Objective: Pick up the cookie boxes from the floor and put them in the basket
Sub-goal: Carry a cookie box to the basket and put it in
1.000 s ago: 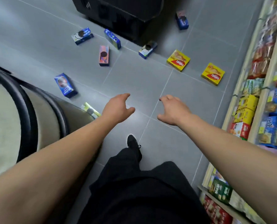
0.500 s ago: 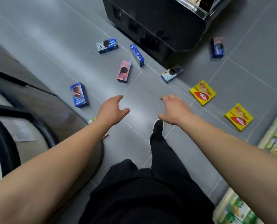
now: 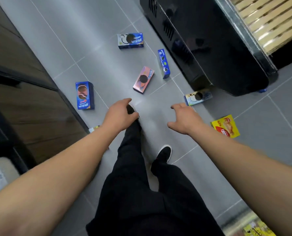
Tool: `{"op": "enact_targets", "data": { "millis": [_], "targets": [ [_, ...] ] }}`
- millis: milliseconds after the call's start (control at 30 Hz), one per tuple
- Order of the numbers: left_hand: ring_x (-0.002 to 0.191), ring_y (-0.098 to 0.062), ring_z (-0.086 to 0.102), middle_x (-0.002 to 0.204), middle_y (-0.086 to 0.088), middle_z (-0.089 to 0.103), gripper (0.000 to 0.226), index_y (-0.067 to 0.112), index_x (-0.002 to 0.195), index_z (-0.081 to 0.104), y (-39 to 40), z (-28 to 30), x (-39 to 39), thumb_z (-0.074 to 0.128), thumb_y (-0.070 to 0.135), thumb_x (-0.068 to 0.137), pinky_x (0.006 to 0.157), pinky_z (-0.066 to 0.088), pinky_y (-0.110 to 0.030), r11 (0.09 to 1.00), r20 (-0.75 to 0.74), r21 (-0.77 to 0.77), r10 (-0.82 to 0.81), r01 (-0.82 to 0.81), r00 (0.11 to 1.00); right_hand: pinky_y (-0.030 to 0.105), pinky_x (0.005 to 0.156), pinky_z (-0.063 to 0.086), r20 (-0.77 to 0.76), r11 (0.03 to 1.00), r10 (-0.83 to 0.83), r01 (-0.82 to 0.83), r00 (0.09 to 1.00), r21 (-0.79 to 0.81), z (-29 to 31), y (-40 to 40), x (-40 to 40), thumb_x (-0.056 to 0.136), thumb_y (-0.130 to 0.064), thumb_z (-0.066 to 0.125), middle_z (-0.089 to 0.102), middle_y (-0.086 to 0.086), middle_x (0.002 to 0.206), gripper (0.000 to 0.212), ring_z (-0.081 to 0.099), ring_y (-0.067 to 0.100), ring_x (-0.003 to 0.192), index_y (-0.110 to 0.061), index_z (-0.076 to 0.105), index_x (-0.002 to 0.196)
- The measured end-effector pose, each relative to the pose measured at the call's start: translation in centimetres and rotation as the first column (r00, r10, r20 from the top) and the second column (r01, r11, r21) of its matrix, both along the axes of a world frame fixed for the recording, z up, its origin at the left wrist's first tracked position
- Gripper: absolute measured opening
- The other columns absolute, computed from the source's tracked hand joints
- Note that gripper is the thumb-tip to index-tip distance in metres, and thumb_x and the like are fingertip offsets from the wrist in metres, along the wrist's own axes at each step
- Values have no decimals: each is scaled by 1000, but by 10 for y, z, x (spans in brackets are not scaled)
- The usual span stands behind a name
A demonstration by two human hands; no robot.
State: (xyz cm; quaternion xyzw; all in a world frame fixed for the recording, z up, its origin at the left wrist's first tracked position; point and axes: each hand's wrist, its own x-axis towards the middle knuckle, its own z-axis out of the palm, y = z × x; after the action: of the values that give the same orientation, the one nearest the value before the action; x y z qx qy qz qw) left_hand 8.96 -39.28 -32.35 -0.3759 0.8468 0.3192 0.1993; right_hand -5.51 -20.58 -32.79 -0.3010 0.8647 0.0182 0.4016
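Cookie boxes all lie on the floor [image 3: 94,40]; none is collected, and no basket is in view. Taking the black cabinet [image 3: 201,48] as landmark: the yellow box [image 3: 225,126] lies below its corner, the dark blue box [image 3: 85,95] well to its left, the pink box [image 3: 143,79] and narrow blue box [image 3: 164,63] beside its front. Left hand [image 3: 120,114] and right hand [image 3: 184,119] hang apart, fingers loosely curled, holding nothing. Judgement: the task is barely begun.
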Motion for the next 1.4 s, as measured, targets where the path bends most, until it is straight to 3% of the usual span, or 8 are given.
{"op": "enact_targets", "data": {
  "millis": [367, 567, 800, 900, 1000, 1100, 1267, 1400],
  "targets": [
    [133, -27, 44, 145, -5, 48, 66, 18, 144, 42, -140, -160, -98, 63, 36, 84, 107, 36, -36, 980, 95, 173, 80, -95, 992, 35, 101, 41, 130, 993, -102, 94, 986, 65, -139, -180, -97, 81, -35, 65, 41, 5, 143, 70, 44, 29, 129, -19, 40, 144],
    [132, -27, 45, 144, -8, 50, 65, 16, 144, 43, -170, -289, -138, 64, 34, 84, 108, 35, -34, 962, 143, 224, 128, -159, 981, 36, 104, 41, 193, 984, -129, 101, 973, 150, -275, -225, -140, 80, -35, 65, 42, 4, 145, 68, 46, 27, 129, -19, 42, 142],
    [128, -28, 49, 140, -9, 53, 64, 17, 143, 43, -180, -467, -169, 66, 31, 84, 103, 39, -34, 933, 215, 252, 206, -258, 955, 37, 101, 43, 243, 981, -29, -19, 970, 194, -469, -240, -159, 80, -34, 67, 47, 11, 137, 63, 49, 31, 125, -12, 46, 135],
    [120, -31, 55, 133, -11, 58, 55, 17, 136, 49, -183, -526, -183, 65, 31, 86, 96, 44, -35, 926, 180, 239, 254, -293, 950, 34, 92, 44, 248, 976, -159, 116, 956, 183, -535, -247, -163, 79, -35, 70, 56, 13, 128, 59, 54, 32, 117, -8, 48, 127],
    [125, -30, 52, 138, -12, 54, 58, 15, 143, 42, -189, -583, -192, 61, 30, 89, 101, 41, -34, 912, 172, 235, 300, -335, 938, 28, 83, 44, 271, 909, -416, 389, 868, 150, -593, -256, -166, 79, -38, 72, 62, 6, 118, 52, 59, 26, 108, -11, 52, 120],
    [122, -26, 56, 136, -8, 56, 58, 15, 142, 45, -196, -617, -203, 60, 28, 87, 105, 43, -35, 881, 135, 289, 349, -374, 927, 22, 75, 39, 280, 863, -499, 501, 820, 70, -622, -267, -171, 86, -33, 67, 66, 3, 110, 31, 61, 22, 101, -15, 64, 110],
    [92, -20, 68, 108, 2, 71, 49, 26, 121, 64, -181, -625, -204, 54, 30, 73, 86, 55, -37, 796, 107, 422, 431, -434, 896, 26, 80, 45, 273, 787, -608, 613, 746, 75, -635, -259, -171, 84, -37, 64, 67, 2, 111, 33, 61, 20, 103, -17, 63, 110],
    [96, -21, 69, 111, 0, 68, 45, 29, 119, 57, -163, -605, -188, 66, 25, 75, 87, 56, -44, 596, 160, 556, 608, -580, 778, 39, 85, 57, 339, 737, -658, 667, 672, 106, -615, -249, -185, 77, -38, 65, 74, 0, 93, 31, 69, 19, 88, -15, 71, 96]
  ]
}}
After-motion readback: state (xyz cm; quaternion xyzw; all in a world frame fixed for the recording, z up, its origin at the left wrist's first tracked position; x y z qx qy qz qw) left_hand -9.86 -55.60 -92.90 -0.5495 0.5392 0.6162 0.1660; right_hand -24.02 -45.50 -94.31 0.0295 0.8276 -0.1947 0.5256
